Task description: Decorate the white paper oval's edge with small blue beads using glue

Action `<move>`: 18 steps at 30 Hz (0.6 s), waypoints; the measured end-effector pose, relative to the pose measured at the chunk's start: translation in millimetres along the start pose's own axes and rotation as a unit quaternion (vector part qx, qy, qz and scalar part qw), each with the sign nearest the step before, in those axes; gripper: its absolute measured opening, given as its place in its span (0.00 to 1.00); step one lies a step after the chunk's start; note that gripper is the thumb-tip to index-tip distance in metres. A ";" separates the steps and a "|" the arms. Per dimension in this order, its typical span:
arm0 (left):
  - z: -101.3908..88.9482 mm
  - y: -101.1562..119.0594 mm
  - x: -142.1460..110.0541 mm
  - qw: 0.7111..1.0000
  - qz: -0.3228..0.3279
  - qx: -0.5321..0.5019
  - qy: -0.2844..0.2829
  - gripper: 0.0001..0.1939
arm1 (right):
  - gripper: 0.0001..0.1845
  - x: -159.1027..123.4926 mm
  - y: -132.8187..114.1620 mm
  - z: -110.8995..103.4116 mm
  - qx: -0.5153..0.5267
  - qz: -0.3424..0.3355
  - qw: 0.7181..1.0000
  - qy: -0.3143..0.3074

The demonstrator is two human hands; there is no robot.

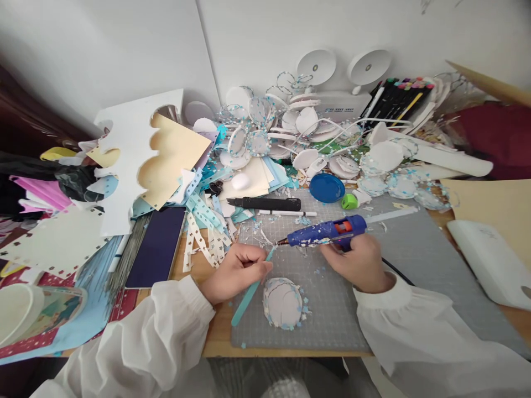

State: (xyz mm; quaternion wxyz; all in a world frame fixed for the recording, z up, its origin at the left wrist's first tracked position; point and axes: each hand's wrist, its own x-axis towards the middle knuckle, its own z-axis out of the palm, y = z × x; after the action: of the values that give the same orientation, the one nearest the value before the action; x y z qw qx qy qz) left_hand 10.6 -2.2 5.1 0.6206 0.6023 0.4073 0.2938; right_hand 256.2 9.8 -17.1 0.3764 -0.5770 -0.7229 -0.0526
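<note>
My left hand [238, 272] pinches a narrow teal strip [248, 301], its upper end just under the glue gun's nozzle. In my right hand [360, 262] is a blue hot glue gun [319, 232], held by the handle and pointing left. White scraps cling to its barrel, and a clear glue stick [392, 214] sticks out of its back. Below and between the hands, a round white disc [284, 303] lies flat, edged with tiny blue and white stars. Whether the nozzle touches the strip I cannot tell.
A grey cutting mat [332, 326] covers the table's middle. Behind it lie a black utility knife [265, 204], a white pen [288, 213], a blue lid [327, 188] and heaped star-trimmed discs [259, 142]. A phone [156, 249] and paper cup [25, 312] are left; a white case [489, 262] is right.
</note>
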 end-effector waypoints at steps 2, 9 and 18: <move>-0.3 -1.5 -0.2 1.000 0.003 -0.002 0.001 0.21 | 0.18 0.6 4.8 -5.7 -0.034 0.024 0.999 0.016; -1.6 -5.7 -1.3 1.000 0.013 -0.012 0.006 0.20 | 0.19 -20.8 48.1 -45.1 -0.170 0.197 0.964 0.061; -1.7 -12.8 -1.6 0.998 -0.015 -0.058 0.020 0.20 | 0.06 -50.4 82.1 -72.2 -0.122 0.128 0.984 -0.013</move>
State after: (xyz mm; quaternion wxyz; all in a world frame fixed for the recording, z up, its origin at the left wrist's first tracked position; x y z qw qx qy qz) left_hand 6.7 -4.1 -7.1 0.6507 0.5531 0.4109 0.3191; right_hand 365.4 -40.1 -25.7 0.2971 -0.7073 -0.6358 -0.0844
